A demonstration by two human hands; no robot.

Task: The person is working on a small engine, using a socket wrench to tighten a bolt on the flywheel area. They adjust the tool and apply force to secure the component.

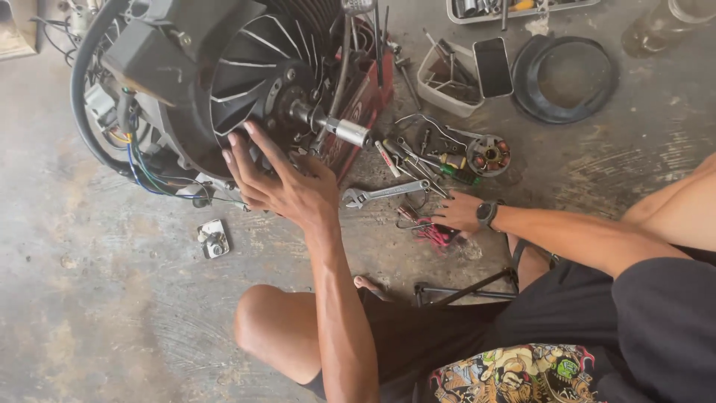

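Bare concrete floor [112, 313], stained and dusty, carries everything, and the person sits on it with knees folded. Largest is the engine [224, 82] lying on its side at upper left, its finned fan wheel [253, 82] and stub shaft [339, 128] facing the person, with blue and yellow wires [145, 175] trailing from beneath. The left hand [280, 183] lies spread, fingers fanned flat against the lower edge of the fan wheel; if the wheel turned or the engine rocked, the thin fins could nip those fingertips, and the loose wires could be pinched under the housing. The right hand [456, 213] rests loosely curled on the floor among scattered tools, fingertips at a red-handled tool [436, 235]; whether it grips anything I cannot tell. An adjustable wrench [384, 192] lies between the hands, close to small spanners [414, 157] and a stator plate [488, 155]. In such clutter a blind reach could catch a sharp tip, and small parts could get lost. A phone [493, 67] balanced on a plastic tray [447, 82] could slide off.
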